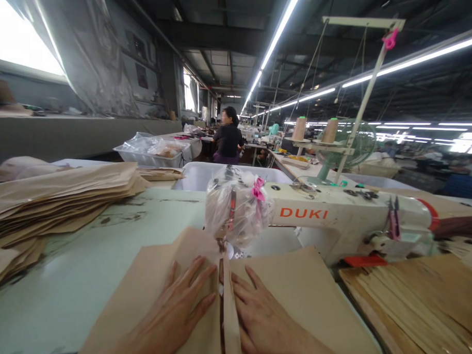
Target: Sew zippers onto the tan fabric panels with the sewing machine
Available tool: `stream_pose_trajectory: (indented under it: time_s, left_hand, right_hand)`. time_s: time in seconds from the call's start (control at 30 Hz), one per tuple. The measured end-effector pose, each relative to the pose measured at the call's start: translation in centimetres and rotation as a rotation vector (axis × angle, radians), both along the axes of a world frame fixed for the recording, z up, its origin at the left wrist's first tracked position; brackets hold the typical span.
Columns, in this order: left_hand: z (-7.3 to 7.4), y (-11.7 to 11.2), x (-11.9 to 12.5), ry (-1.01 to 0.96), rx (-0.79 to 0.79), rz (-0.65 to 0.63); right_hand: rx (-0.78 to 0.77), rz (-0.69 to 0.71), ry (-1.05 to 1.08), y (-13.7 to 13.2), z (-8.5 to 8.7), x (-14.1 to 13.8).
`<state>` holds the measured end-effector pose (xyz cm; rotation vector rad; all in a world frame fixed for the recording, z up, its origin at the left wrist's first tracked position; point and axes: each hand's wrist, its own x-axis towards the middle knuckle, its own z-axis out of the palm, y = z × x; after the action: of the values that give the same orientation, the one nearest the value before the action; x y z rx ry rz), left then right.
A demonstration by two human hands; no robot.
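My left hand (177, 309) lies flat with fingers spread on a tan fabric piece (147, 277) on the pale green sewing table (86, 264). My right hand (264, 322) lies flat beside it on the adjoining tan piece (305, 288). Both sets of fingertips point toward the needle area of a white sewing machine (335, 222) marked DUKI. The machine's head (235, 208) is wrapped in clear plastic tied with a pink bow. A seam line runs between my two hands.
A tall stack of tan cut pieces (57, 196) sits at the left. Another stack (421, 302) lies at the right on a wooden board. Thread cones (330, 129) stand on a rack behind the machine. White bins (205, 175) and a seated person (227, 138) are farther back.
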<state>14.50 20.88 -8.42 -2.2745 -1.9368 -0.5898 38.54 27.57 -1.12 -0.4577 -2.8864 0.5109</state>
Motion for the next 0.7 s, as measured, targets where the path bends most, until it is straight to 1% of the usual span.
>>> stream_pose_trajectory:
  time_s: [0.1, 0.2, 0.33, 0.47, 0.57, 0.7]
  left_hand:
    - [0.0, -0.8, 0.1, 0.043, 0.066, -0.019]
    - [0.4, -1.6, 0.2, 0.106, 0.105, -0.056]
    - [0.9, -1.7, 0.2, 0.126, 0.135, -0.086]
    - [0.5, -1.2, 0.1, 0.115, 0.129, -0.064]
    - [0.2, -1.2, 0.0, 0.145, 0.117, -0.060]
    - [0.8, -1.9, 0.0, 0.209, 0.102, -0.103]
  right_hand:
    - [-0.002, 0.010, -0.010, 0.1, 0.2, -0.1]
    - [-0.010, 0.006, 0.000, 0.1, -0.1, -0.1]
    - [-0.027, -0.012, -0.007, 0.1, -0.6, -0.1]
    - [-0.037, -0.012, -0.015, 0.2, -0.9, -0.2]
    - [-0.034, -0.007, -0.018, 0.4, -0.9, -0.2]
    - [-0.031, -0.007, -0.005, 0.4, -1.0, -0.2]
